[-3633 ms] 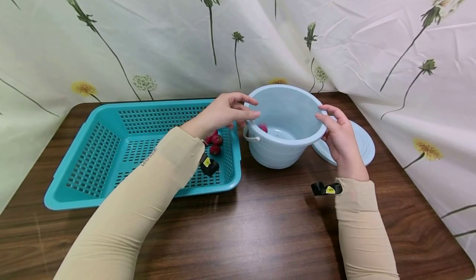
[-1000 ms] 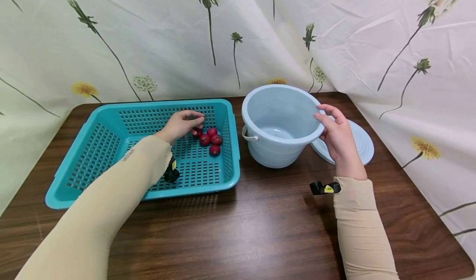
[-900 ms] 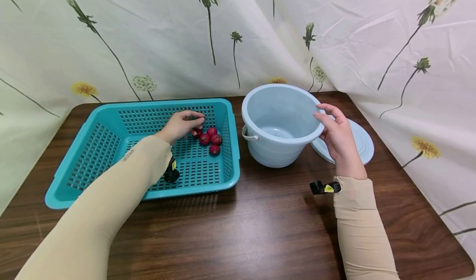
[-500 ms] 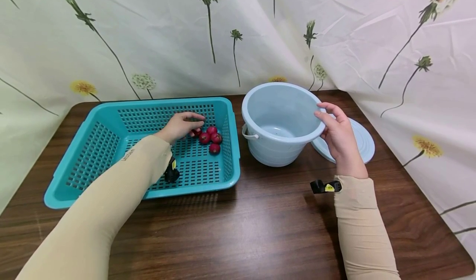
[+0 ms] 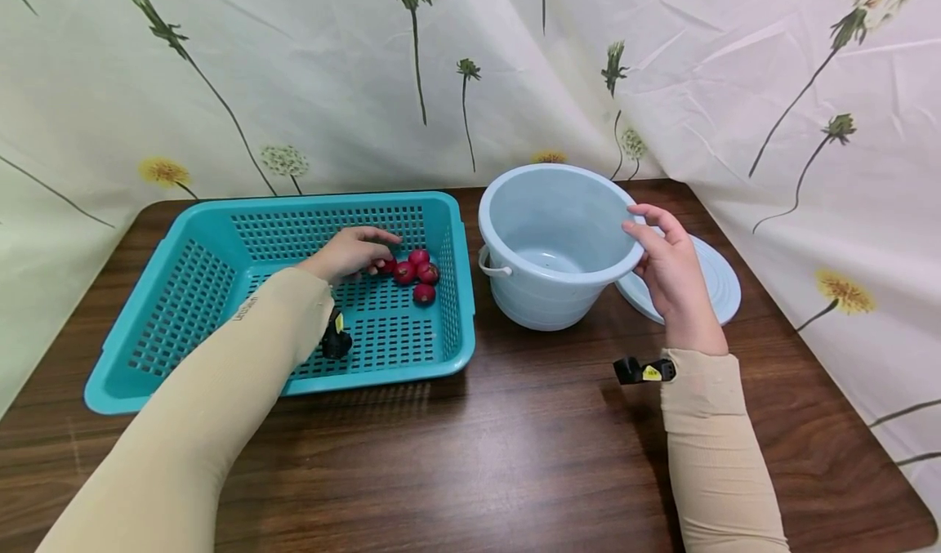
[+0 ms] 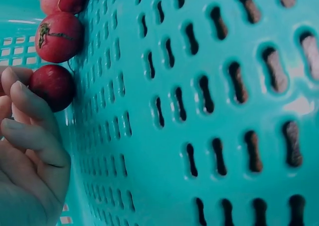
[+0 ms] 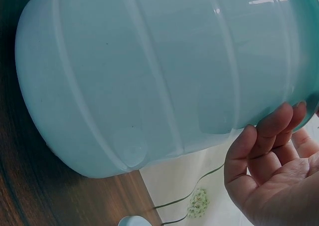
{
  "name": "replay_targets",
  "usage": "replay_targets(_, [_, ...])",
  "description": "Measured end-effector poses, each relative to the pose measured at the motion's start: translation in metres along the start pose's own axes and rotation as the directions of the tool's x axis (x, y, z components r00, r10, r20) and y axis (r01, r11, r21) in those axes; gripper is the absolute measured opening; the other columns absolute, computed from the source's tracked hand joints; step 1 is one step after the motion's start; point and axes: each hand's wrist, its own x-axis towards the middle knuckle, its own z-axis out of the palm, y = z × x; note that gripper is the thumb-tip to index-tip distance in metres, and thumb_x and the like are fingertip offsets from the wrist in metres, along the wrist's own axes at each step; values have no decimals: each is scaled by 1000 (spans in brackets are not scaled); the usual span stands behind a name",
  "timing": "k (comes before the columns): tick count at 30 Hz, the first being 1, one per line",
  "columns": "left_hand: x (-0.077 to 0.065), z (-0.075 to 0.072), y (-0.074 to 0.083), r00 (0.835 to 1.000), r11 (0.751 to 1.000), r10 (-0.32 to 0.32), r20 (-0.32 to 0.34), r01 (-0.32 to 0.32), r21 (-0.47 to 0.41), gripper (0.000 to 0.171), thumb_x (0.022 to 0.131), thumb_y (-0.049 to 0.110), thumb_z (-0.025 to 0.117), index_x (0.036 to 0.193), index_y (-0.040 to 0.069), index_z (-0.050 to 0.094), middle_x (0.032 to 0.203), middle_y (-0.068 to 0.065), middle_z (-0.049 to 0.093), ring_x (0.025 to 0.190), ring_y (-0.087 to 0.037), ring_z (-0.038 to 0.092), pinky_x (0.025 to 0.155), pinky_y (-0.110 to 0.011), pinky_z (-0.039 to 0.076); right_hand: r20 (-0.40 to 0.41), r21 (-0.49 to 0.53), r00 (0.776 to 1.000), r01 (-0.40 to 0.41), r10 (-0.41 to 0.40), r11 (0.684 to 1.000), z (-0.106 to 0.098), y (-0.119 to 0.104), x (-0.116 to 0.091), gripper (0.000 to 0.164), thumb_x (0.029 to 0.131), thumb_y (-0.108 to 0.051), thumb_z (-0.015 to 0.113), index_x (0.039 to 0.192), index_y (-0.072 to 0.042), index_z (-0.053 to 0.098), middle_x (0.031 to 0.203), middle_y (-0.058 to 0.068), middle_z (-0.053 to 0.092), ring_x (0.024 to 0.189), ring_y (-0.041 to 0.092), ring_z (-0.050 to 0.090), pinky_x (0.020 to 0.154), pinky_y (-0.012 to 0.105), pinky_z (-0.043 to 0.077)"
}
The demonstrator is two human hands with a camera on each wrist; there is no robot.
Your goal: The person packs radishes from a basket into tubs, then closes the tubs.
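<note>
Left hand point(image 5: 350, 254): fingers loosely bent against a radish point(image 6: 52, 88) in the teal basket point(image 5: 294, 204) (can't tell if it's gripped). Right hand point(image 5: 672, 271) pinches the blue bucket point(image 5: 540, 301) rim.

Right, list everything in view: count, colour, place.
Radishes: 5 visible, red, in basket's right half
Basket: 1, teal, left on table
Bucket: 1, pale blue, right of basket
Handle: 1, pale, bucket's left side
Lid: 1, pale blue, right of bucket
Table: 1, brown, beneath
Cloth: 1, white, flowered, behind table
Sleeves: 2, beige, bottom left and right
Cameras: 2, black, at sleeve ends
Left grip: 1, bare, at leftmost radish
Right grip: 1, bare, on bucket's rim
</note>
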Motion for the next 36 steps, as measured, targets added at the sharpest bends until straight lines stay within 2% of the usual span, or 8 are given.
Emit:
replay_targets(8, [-2,-4,-1,999,999,-28,45,27,27,41,102,23,55,141,11,52,74,4,51,62,-13,46,52,-26,35,0,-1,1000,9,-9,1000,0,1,-1,17,96,-15,65,112,-18,61,76,-5,65,62,6,62,59,19,51])
replay_targets(18, [-5,-10,0,986,992,-109,130,100,75,44,104,34,51,140,9,51,81,5,63,64,-8,55,54,-23,40,5,10,1000,6,-6,1000,-1,1,-1,18,95,-15,66,113,-17,61,83,-2,64,63,8,64,60,19,52])
replay_targets(23, [-7,-12,1,964,984,-179,199,171,58,59,104,38,47,154,10,32,85,5,70,62,-4,61,57,-22,47,3,0,1000,6,-6,1000,-1,1,-2,18,95,-16,66,113,-18,61,89,-1,61,64,7,64,60,19,52])
replay_targets(26, [-8,-13,1,954,981,-196,227,189,52,63,105,39,44,157,11,23,91,3,72,65,-4,65,60,-22,51,4,1,1000,5,-5,1000,-1,1,-2,18,96,-16,66,113,-18,61,90,-1,61,63,7,64,60,19,52])
replay_targets(32, [-9,-14,1,959,986,-168,230,164,37,56,104,37,48,150,7,35,96,0,72,75,-7,69,65,-23,54,6,-2,1000,7,-7,1000,-1,1,-2,17,96,-16,65,113,-18,61,89,-1,61,63,7,64,60,19,52])
replay_targets(36, [-8,-15,1,963,988,-151,225,145,44,52,103,37,51,143,7,41,97,0,72,75,-7,68,66,-24,54,3,-9,1000,7,-7,1000,-2,1,-2,18,96,-16,65,113,-19,60,95,1,59,64,7,64,61,19,53])
